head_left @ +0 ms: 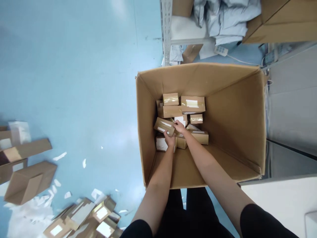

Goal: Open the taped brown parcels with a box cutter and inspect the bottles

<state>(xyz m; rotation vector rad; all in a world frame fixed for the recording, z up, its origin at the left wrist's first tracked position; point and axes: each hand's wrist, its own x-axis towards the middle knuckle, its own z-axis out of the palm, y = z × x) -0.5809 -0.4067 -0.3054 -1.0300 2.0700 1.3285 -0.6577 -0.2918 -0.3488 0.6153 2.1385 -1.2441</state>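
Note:
Both my arms reach down into a large open cardboard carton [232,96]. Between my hands is a small brown box [162,125] with torn white label strips, tilted above the other boxes. My left hand [169,138] grips its near edge, fingers closed on it. At its right end, my right hand [179,127] has its fingers closed against the box. Around them lie several small taped boxes, among them a longer box [201,104] with a white label, a small box [170,99] at the back and a labelled box [161,144] beneath my left hand.
Behind the carton stands a metal shelf [167,33] with grey plastic mailers [228,18] and a power strip [221,50]. Opened boxes [32,181] and paper scraps [59,156] litter the blue floor at left. A white surface [279,198] is at lower right.

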